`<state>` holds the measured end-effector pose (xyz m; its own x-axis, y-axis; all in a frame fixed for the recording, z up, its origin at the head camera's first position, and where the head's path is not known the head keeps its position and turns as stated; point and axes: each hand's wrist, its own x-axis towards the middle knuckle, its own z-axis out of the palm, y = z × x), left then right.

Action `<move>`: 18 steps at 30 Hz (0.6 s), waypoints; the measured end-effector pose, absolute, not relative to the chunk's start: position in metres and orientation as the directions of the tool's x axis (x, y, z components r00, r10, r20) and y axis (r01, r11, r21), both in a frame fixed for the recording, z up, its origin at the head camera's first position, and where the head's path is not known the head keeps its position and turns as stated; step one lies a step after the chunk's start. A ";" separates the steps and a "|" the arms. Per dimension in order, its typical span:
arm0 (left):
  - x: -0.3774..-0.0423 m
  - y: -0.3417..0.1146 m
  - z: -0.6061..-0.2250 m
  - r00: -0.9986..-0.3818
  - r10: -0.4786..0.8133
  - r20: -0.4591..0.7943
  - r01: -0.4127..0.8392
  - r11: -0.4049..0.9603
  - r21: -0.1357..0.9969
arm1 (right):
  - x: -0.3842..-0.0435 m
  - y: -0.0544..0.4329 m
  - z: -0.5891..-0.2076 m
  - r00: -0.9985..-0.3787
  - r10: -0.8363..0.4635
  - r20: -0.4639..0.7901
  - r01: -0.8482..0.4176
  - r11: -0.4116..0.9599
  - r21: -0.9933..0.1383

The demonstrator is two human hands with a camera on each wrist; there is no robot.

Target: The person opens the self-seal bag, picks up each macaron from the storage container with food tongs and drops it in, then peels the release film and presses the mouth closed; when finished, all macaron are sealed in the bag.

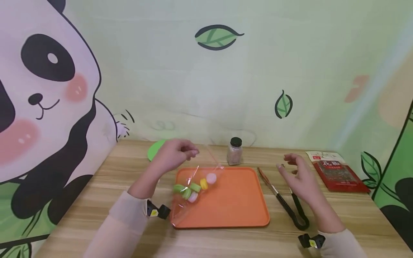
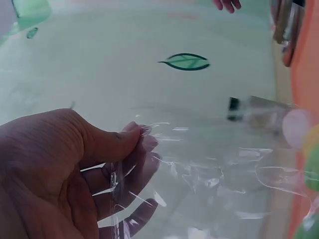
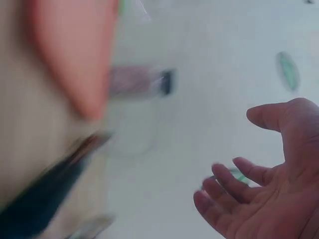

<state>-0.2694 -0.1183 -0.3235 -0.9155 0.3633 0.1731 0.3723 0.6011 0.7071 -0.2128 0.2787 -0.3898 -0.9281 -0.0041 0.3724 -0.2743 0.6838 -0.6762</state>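
My left hand point(image 1: 175, 154) pinches the edge of a clear plastic bag point(image 2: 199, 174) between thumb and fingers. The bag hangs over the left part of an orange tray point(image 1: 235, 200). Several macarons show there: green ones point(image 1: 195, 187), a yellow one point(image 1: 204, 184) and pale pink ones point(image 1: 211, 178). Whether all of them lie inside the bag, I cannot tell. Empty, with its fingers loosely bent and spread, my right hand point(image 1: 301, 177) is raised over a pair of tongs point(image 1: 284, 204) with black handles, lying right of the tray.
A small glass jar point(image 1: 235, 154) with a black lid stands behind the tray. Toward the back right lies a red packet point(image 1: 337, 175). Part of a green round thing point(image 1: 155, 149) shows behind my left hand. A printed wall rises behind the wooden table point(image 1: 96, 186).
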 end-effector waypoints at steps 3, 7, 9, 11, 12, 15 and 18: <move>-0.259 -0.121 -0.309 -0.914 0.345 0.214 0.389 0.594 0.704 | -0.213 0.260 -0.365 -0.921 -0.051 0.386 -0.336 0.608 -0.720; -0.247 -0.123 -0.290 -0.909 0.319 0.269 0.413 0.584 0.699 | -0.220 0.230 -0.343 -0.902 -0.138 0.409 -0.419 0.504 -0.755; -0.241 -0.124 -0.280 -0.903 0.304 0.304 0.428 0.576 0.697 | -0.224 0.216 -0.336 -0.891 -0.179 0.417 -0.451 0.455 -0.767; -0.237 -0.124 -0.273 -0.894 0.287 0.344 0.448 0.569 0.689 | -0.227 0.202 -0.331 -0.880 -0.217 0.421 -0.474 0.410 -0.779; -0.236 -0.124 -0.269 -0.890 0.278 0.361 0.456 0.567 0.686 | -0.229 0.196 -0.329 -0.876 -0.235 0.421 -0.482 0.386 -0.787; -0.233 -0.123 -0.261 -0.875 0.263 0.405 0.482 0.537 0.692 | -0.233 0.178 -0.326 -0.871 -0.269 0.411 -0.484 0.329 -0.811; -0.233 -0.122 -0.256 -0.864 0.253 0.435 0.502 0.500 0.706 | -0.240 0.163 -0.324 -0.892 -0.278 0.355 -0.432 0.302 -0.850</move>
<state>-0.2328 -0.1215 -0.2560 -0.8642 0.2526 0.4351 0.5016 0.4996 0.7063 -0.2402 0.1632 -0.3243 -0.8924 -0.2783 0.3552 -0.4324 0.3021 -0.8496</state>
